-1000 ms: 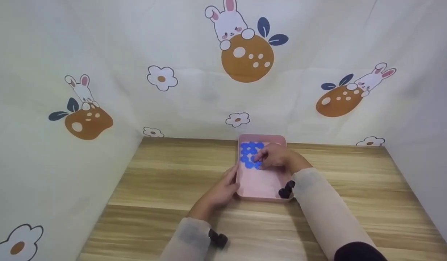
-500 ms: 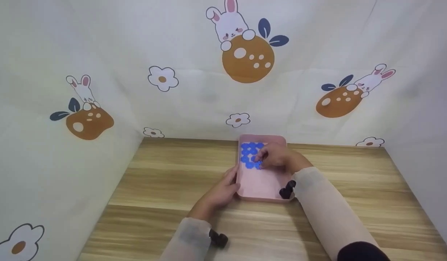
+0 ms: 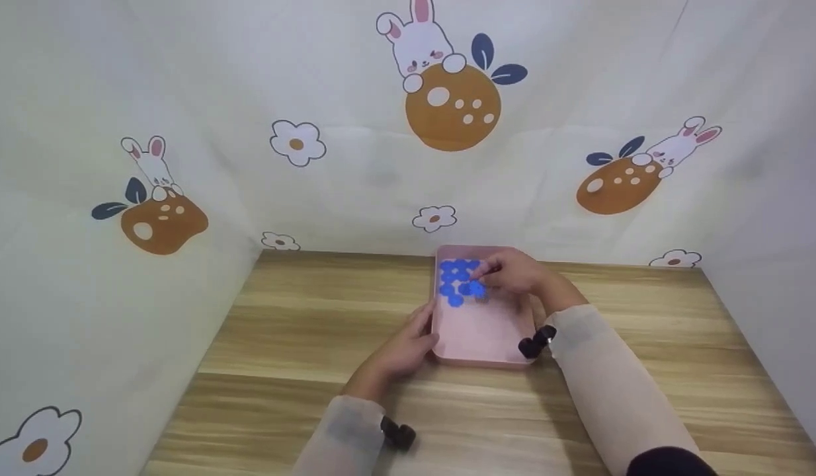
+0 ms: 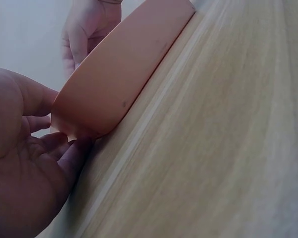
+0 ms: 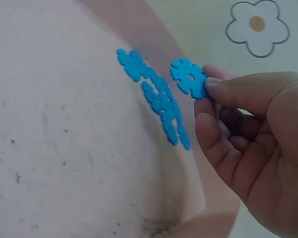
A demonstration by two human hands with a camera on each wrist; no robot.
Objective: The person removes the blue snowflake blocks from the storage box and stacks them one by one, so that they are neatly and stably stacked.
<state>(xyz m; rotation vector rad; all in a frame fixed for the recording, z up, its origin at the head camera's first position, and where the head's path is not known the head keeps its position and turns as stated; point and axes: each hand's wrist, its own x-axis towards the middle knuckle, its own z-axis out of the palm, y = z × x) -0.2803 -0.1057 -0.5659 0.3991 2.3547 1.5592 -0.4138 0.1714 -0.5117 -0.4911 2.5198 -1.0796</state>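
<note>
My right hand (image 3: 517, 272) pinches a blue snowflake-shaped plastic disc (image 5: 187, 78) between thumb and fingertips. In the right wrist view, this notched piece with a central hole is held above several similar blue discs (image 5: 161, 104). Those lie flat in the far left part of a shallow pink tray (image 3: 481, 340). At the tray's left side, my left hand (image 3: 408, 344) holds the wall, its thumb by the near corner. In the left wrist view, the fingers (image 4: 72, 156) touch the outside of the tray; the discs are hidden there.
The tray stands on a wood-grain tabletop (image 3: 295, 324), close to the back wall. A pale cloth (image 3: 355, 79) printed with rabbits, oranges and flowers encloses the table at the back and sides. Dark specks mark the tray floor in the right wrist view.
My right hand has lifted a blue disc from the near end of the group and moved slightly up and right with it. The left hand and tray stay in place.
</note>
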